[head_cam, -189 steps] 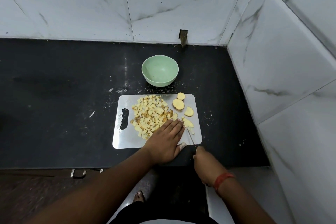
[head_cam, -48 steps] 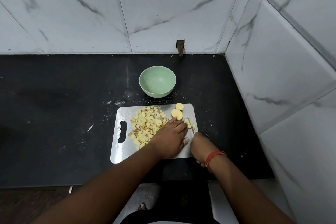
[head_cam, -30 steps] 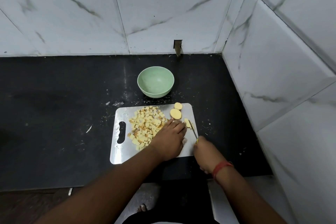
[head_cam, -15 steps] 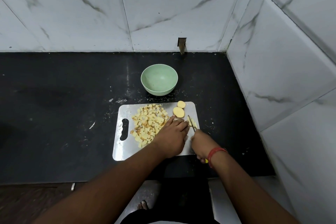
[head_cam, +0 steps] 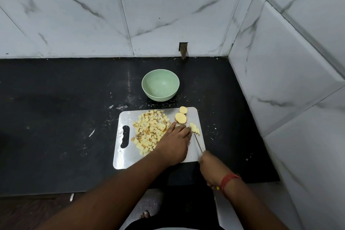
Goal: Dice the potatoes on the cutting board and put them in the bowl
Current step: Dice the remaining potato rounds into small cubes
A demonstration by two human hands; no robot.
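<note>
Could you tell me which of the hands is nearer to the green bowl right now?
The left. The left hand lies on the cutting board, fingers reaching toward the bowl; the right hand grips the knife at the board's near right corner, farther back.

No readable text, label, brand, number or sign anywhere: none on the surfaces near the gripped tool, none on those farther from it.

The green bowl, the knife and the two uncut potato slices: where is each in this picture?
green bowl (head_cam: 160,87): head view, inside of its wall.
knife (head_cam: 198,143): head view, middle of the blade, over the board's right side.
potato slices (head_cam: 180,118): head view, face of the larger slice.
</note>
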